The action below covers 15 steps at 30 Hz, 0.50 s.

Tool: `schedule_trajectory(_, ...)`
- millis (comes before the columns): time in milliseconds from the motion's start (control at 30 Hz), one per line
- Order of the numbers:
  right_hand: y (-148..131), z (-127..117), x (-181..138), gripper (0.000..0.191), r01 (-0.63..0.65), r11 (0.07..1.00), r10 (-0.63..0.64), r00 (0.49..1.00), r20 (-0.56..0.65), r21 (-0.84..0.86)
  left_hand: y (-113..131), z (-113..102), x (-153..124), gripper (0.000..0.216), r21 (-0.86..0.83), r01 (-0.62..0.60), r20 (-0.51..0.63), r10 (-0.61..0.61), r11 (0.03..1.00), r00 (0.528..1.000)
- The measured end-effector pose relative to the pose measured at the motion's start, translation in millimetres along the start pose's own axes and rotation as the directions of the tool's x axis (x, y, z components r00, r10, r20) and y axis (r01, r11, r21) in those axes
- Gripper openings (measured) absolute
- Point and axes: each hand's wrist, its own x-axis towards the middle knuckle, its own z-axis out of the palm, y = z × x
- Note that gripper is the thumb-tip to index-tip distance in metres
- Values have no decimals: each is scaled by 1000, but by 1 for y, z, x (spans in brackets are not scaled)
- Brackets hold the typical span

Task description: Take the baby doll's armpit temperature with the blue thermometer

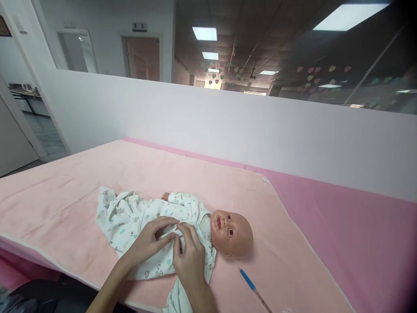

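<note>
A bald baby doll (236, 232) lies on its back with its head to the right. It wears a white baby gown (146, 213) printed with small coloured figures. One doll hand (165, 196) shows at the far sleeve. My left hand (156, 237) rests over the doll's chest, thumb and fingertips pinched on the gown's front. Close beside it, my right hand (190, 252) pinches the same cloth, and the fingertips of both hands nearly meet. What lies between the fingertips is partly hidden. The near sleeve hangs down beneath my right wrist.
A peach blanket (81, 169) covers the table, with a pink cover (342, 213) under it. A slim pen-like stick (248, 279), blue at one end, lies near the doll's head. Behind the table stands a white low wall (228, 126) with glass above. An open doorway is at the left.
</note>
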Motion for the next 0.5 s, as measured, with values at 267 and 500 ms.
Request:
schedule_trajectory(267,9,4,-6,22,26,998,-29,997,-65,-51,5,2,3,25,26,-33,17,32,999,999)
schedule_trajectory(500,6,3,-2,21,-2,1000,3,1000,-17,12,12,4,2,15,33,-21,1,21,999,1000)
